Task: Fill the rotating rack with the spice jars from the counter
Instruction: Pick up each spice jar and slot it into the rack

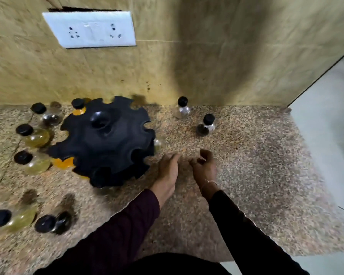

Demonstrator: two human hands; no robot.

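The black rotating rack (105, 141) stands on the speckled counter (256, 175), left of centre, with notched slots round its rim. An orange-filled jar (78, 107) sits at its far left slot and another orange jar (64, 162) shows at its near left. Two black-capped jars stand to the right: a nearly clear one (182, 108) by the wall and a dark-filled one (206, 126). Several more capped jars stand left of the rack, such as a yellow one (33, 134). My left hand (168, 171) lies just right of the rack, empty. My right hand (204, 167) hovers beside it, fingers curled, empty.
Two jars stand at the near left, a yellowish one (12, 218) and a dark one (52, 222). A tiled wall with a white socket plate (89, 29) backs the counter. The counter ends at the right edge (314, 169), with floor below.
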